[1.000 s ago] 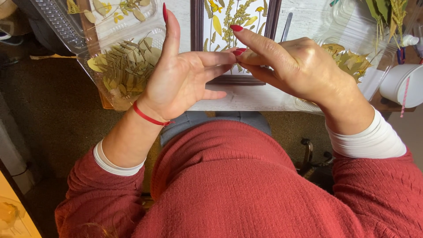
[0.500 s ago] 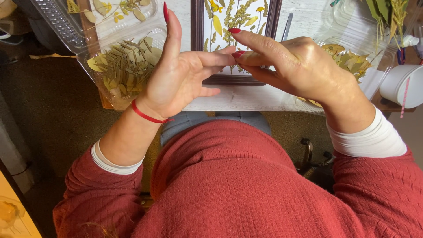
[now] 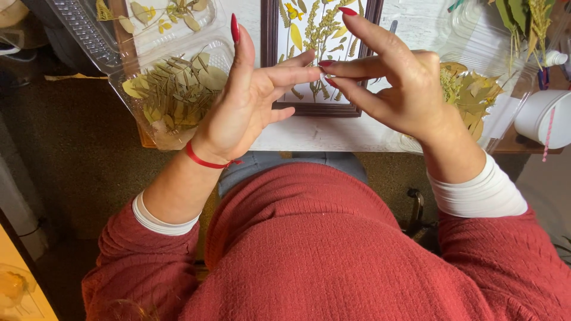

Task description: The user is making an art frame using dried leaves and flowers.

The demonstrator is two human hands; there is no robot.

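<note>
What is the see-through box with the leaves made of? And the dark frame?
The box looks like thin clear plastic: it is see-through, shiny, with moulded ridges along its lid. The leaves inside look dried and flat, yellow-green and papery. The frame looks like dark brown wood with a smooth finish, though it could be plastic made to look like wood.

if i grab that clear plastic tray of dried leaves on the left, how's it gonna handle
The clear tray looks thin-walled, so it would probably flex if gripped by one edge. It overhangs the table edge, so a nudge might tip it. The dried leaves look papery and loose, likely light, brittle and quick to spill.
</note>
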